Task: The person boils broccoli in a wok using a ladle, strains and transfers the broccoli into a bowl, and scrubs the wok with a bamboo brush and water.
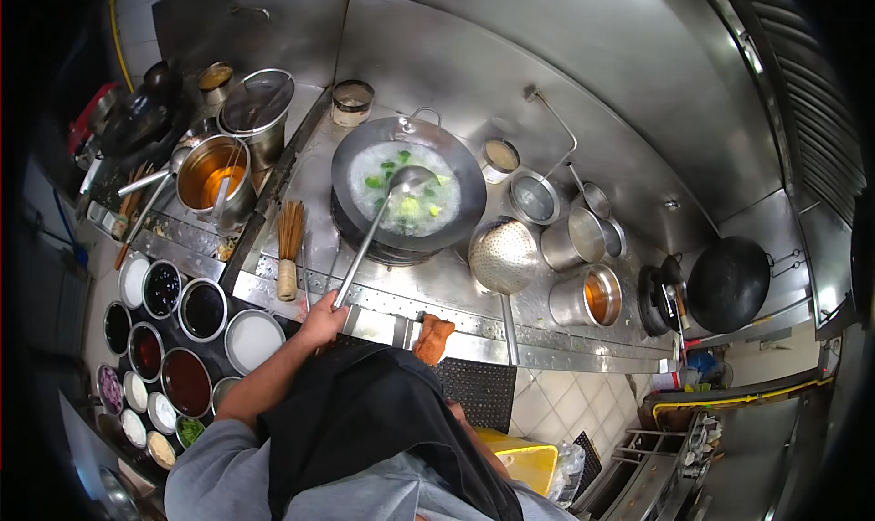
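Observation:
My left hand (323, 321) is closed around the end of a long-handled metal ladle (367, 245). The ladle's bowl rests over the bubbling, whitish liquid in a large wok (467, 179). Bright green and yellowish vegetable pieces (410, 213), perhaps broccoli, float around the bowl. Below the stove edge, beside the black apron (365, 421), a little of my right hand (454, 413) shows; the apron hides its fingers. An orange-brown cloth (434, 339) lies on the stove's front edge between the two hands.
Left of the wok lies a bamboo brush (288, 247); a pot of orange liquid (185, 188) stands beyond. Several seasoning bowls (256, 340) sit lower left. To the right are a perforated strainer (504, 255), metal pots (572, 238), a water spout (574, 138) and a black wok (729, 286).

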A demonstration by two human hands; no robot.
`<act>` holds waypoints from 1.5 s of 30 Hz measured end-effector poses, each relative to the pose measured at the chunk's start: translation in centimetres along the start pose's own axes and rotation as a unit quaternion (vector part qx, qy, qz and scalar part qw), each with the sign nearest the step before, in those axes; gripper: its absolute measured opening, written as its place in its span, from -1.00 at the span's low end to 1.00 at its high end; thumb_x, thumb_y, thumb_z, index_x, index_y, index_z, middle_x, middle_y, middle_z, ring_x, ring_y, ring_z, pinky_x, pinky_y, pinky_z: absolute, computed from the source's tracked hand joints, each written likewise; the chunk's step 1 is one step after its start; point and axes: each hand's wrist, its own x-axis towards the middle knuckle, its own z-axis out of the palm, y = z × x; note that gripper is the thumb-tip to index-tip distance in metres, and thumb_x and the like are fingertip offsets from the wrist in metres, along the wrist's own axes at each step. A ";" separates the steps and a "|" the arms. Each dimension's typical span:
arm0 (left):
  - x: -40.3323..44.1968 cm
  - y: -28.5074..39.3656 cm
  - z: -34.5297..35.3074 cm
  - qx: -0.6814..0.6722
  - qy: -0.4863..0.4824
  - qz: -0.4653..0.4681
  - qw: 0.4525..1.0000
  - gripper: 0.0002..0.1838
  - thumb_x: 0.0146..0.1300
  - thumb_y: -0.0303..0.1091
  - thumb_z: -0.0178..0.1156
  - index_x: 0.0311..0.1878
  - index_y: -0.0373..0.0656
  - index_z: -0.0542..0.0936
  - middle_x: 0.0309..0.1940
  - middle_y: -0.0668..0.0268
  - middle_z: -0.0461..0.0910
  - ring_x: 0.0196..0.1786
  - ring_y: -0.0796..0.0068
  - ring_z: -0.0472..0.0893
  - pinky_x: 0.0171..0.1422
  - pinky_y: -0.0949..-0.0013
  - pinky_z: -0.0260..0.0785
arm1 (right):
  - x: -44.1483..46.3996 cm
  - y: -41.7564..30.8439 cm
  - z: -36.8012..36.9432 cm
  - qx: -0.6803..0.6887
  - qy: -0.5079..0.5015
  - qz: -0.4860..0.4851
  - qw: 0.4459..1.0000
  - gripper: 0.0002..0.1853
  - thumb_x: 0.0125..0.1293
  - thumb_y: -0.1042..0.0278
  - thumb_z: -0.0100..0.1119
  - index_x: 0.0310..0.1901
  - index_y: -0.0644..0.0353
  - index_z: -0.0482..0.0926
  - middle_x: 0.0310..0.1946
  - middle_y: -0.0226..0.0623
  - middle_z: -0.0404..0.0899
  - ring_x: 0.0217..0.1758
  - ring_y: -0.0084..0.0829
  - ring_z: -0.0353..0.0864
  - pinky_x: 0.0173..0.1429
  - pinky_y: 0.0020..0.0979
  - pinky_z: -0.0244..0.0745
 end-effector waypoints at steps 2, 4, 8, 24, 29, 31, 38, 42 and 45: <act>1.5 -0.1 -0.3 0.003 0.036 0.012 0.999 -0.76 0.48 -0.32 0.15 0.10 -0.19 0.49 -0.63 0.38 0.43 -0.72 0.50 0.44 -0.65 0.29 0.32 | 1.0 2.0 0.4 -0.021 -0.016 -0.025 0.999 -0.49 0.42 0.03 0.17 0.25 0.20 0.63 0.18 -0.08 0.69 0.24 -0.18 0.67 0.34 -0.27 0.50; 1.8 3.2 -1.5 0.012 0.048 -0.009 0.999 -0.72 0.46 -0.32 0.15 0.15 -0.22 0.47 -0.63 0.36 0.44 -0.70 0.49 0.46 -0.65 0.28 0.35 | 0.3 1.6 0.5 0.003 -0.014 -0.016 1.000 -0.49 0.41 0.02 0.17 0.24 0.20 0.64 0.19 -0.07 0.68 0.25 -0.14 0.66 0.35 -0.25 0.49; 3.7 6.2 -2.5 -0.029 0.071 0.000 0.997 -0.61 0.45 -0.36 0.12 0.28 -0.23 0.43 -0.56 0.30 0.49 -0.67 0.47 0.47 -0.63 0.30 0.41 | -3.6 -2.6 0.0 0.020 0.031 0.026 0.999 -0.50 0.42 0.03 0.14 0.21 0.22 0.66 0.22 -0.07 0.66 0.28 -0.09 0.64 0.37 -0.22 0.48; 0.0 9.1 -7.7 -0.075 -0.113 -0.049 0.990 -0.52 0.47 -0.37 0.13 0.40 -0.14 0.35 -0.54 0.41 0.41 -0.66 0.55 0.42 -0.66 0.39 0.32 | 1.3 4.2 0.9 -0.006 -0.011 -0.094 0.995 -0.52 0.41 0.09 0.16 0.25 0.18 0.63 -0.19 -0.26 0.74 -0.36 -0.38 0.65 -0.31 -0.31 0.56; 5.3 11.2 -7.9 0.044 -0.019 0.039 0.998 -0.36 0.44 -0.38 0.15 0.56 -0.16 0.27 -0.52 0.35 0.44 -0.65 0.51 0.44 -0.60 0.35 0.39 | 0.8 3.6 0.7 0.116 -0.008 -0.062 0.991 -0.56 0.40 0.14 0.19 0.23 0.13 0.64 -0.31 -0.33 0.69 -0.44 -0.46 0.57 -0.48 -0.38 0.45; 9.0 10.4 -7.1 0.083 0.042 0.088 0.992 -0.36 0.43 -0.38 0.15 0.55 -0.11 0.27 -0.52 0.34 0.47 -0.68 0.44 0.45 -0.61 0.31 0.37 | -2.1 0.3 0.0 0.141 0.021 -0.008 0.990 -0.57 0.41 0.14 0.18 0.22 0.13 0.65 -0.32 -0.35 0.67 -0.46 -0.49 0.54 -0.52 -0.39 0.41; 11.9 10.4 -6.8 0.012 -0.001 0.031 0.999 -0.44 0.44 -0.36 0.18 0.47 -0.14 0.34 -0.56 0.36 0.43 -0.72 0.48 0.42 -0.67 0.29 0.31 | -0.2 5.4 1.6 0.173 0.024 0.041 0.984 -0.56 0.42 0.09 0.11 0.21 0.12 0.66 -0.02 -0.23 0.71 -0.13 -0.31 0.66 -0.08 -0.29 0.56; 6.6 11.1 -7.8 -0.209 -0.078 -0.139 0.965 -0.59 0.47 -0.32 0.15 0.33 -0.05 0.39 -0.59 0.44 0.38 -0.71 0.54 0.38 -0.67 0.36 0.25 | 4.3 14.0 4.2 0.051 0.003 -0.053 0.997 -0.52 0.43 0.04 0.01 0.22 0.12 0.65 0.21 -0.14 0.65 0.24 -0.12 0.60 0.32 -0.20 0.46; 2.5 10.5 -8.4 -0.191 -0.120 -0.139 0.964 -0.53 0.49 -0.33 0.12 0.41 -0.05 0.34 -0.58 0.47 0.38 -0.68 0.56 0.38 -0.65 0.39 0.26 | 1.4 10.6 3.9 -0.091 0.018 -0.035 0.995 -0.48 0.43 0.01 -0.07 0.24 0.12 0.63 0.32 -0.11 0.57 0.44 -0.02 0.47 0.51 -0.14 0.32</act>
